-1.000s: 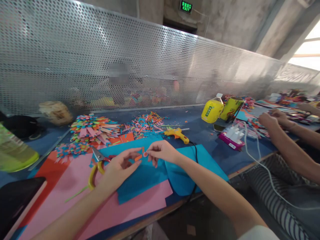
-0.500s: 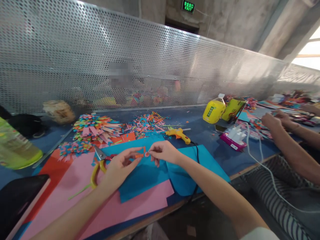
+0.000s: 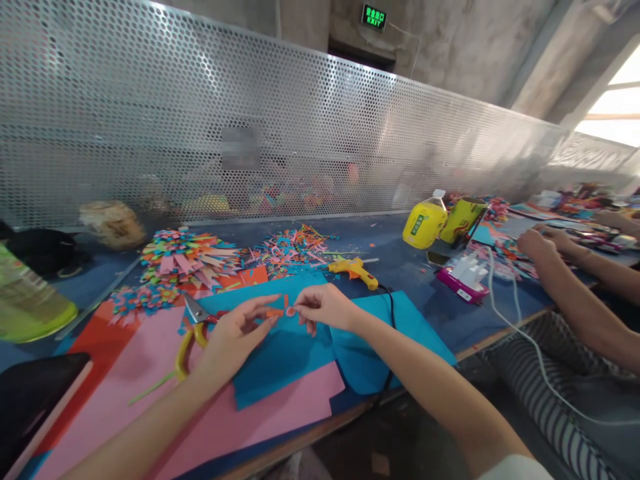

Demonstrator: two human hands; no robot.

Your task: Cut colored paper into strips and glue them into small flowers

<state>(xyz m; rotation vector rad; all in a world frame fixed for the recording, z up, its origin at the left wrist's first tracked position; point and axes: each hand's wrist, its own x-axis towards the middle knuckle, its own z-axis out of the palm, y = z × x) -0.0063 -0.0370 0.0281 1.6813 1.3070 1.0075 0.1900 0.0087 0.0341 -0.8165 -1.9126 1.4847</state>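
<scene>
Because the two paper pieces are very small, we judge that fingertip holds are used to leave their edges in sight. The pink curl (image 3: 291, 311) is located between the hands, just above the blue sheet (image 3: 280, 367). The right hand (image 3: 325, 308) has its grip pinched on that curl, between thumb and forefinger. The left hand (image 3: 239, 333) has its grip closed lightly on an orange strip (image 3: 273, 313), thumb below and fingers above. We cannot tell whether curl and strip touch.

Yellow-handled scissors (image 3: 183, 353) lie beside the left forearm, partly covered, and the glue gun (image 3: 355, 270) rests beyond the right hand, its cord (image 3: 392, 310) running across blue paper to the near edge. Both positions, in our judgement, suit a short reach. A pink sheet (image 3: 300, 403) lies partly under the blue one, possibly as stock and as cover for the surface.

We find the blue desk (image 3: 365, 233) strewn with loose paper strips (image 3: 295, 247) and carrying a dense cluster of folded paper (image 3: 187, 257). A yellow bottle (image 3: 425, 223) and a purple tissue pack (image 3: 463, 280) stand to the right, short of a co-worker's hands (image 3: 537, 243).

Behind the desk we record a perforated metal screen (image 3: 300, 100), with blurred shapes beyond it. The room has a bare concrete wall (image 3: 450, 47), a lit green exit sign (image 3: 374, 17) and daylight entering at the upper right.
</scene>
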